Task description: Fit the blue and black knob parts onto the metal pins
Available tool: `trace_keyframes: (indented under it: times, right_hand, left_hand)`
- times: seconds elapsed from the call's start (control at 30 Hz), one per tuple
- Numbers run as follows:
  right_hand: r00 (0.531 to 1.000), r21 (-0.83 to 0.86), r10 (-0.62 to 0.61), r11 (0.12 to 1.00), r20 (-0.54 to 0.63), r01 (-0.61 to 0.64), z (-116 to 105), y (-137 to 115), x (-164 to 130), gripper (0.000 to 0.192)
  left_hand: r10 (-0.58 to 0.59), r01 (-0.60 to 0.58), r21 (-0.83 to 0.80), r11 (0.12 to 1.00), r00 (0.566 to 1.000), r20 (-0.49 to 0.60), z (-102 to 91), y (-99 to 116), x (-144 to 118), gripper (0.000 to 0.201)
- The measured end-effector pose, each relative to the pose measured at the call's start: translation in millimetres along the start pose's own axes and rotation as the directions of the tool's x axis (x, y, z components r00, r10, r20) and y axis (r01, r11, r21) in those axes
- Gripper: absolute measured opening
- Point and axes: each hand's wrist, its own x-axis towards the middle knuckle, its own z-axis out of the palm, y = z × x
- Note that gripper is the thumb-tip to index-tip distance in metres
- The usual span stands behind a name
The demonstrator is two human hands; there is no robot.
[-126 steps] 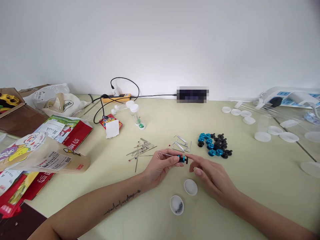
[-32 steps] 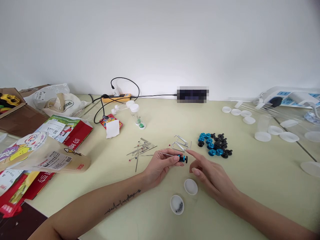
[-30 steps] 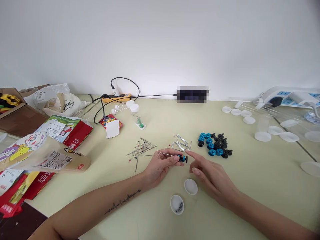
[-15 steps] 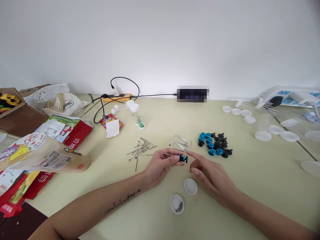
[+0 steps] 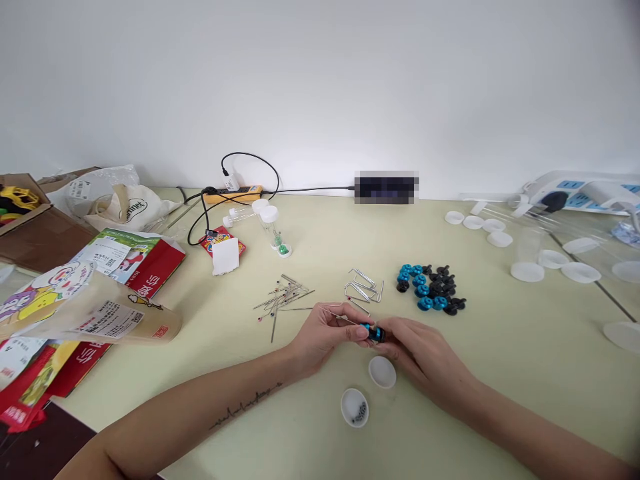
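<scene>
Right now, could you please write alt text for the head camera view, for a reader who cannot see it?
Both hands, left and right, pinch a small blue and black knob on a thin metal pin above a pale green table. Behind lie loose pins, a pile of blue and black knobs and, nearer, two small white lids.

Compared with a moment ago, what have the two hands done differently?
The right hand has moved left and closed its fingers on the small blue-and-black piece, which the left hand still pinches with a thin pin; both sit slightly lower. The two white caps and the screw pile stayed put.
</scene>
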Motion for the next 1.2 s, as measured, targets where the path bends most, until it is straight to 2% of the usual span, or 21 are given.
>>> trace_keyframes:
  times: [0.4,0.57,0.73,0.93,1.2]
  right_hand:
    - [0.998,-0.021,0.021,1.0,0.053,-0.02,0.4,-0.3,-1.7,0.023]
    - [0.998,0.049,0.018,0.999,0.055,-0.021,-6.4,-6.4,-0.2,0.021]
    - [0.997,0.087,0.047,0.995,0.058,-0.052,-13.0,-11.6,1.1,0.028]
    - [0.993,0.086,0.079,0.992,0.091,-0.087,-11.8,-10.3,0.7,0.024]
    - [0.996,0.093,0.068,0.993,0.064,-0.073,-6.7,-6.2,-0.9,0.017]
  left_hand:
    - [0.069,-0.069,0.017,0.997,0.997,0.023,0.2,-2.3,-1.2,0.016]
    - [0.048,-0.049,0.028,0.998,0.999,0.02,1.1,-1.1,-2.3,0.018]
    - [0.05,-0.05,0.013,0.999,0.998,0.032,2.7,0.0,-2.9,0.019]
    - [0.043,-0.044,0.017,0.999,0.999,0.029,2.1,-0.3,-3.1,0.019]
    - [0.037,-0.037,0.018,0.999,0.999,0.018,-0.5,-2.0,-2.0,0.019]
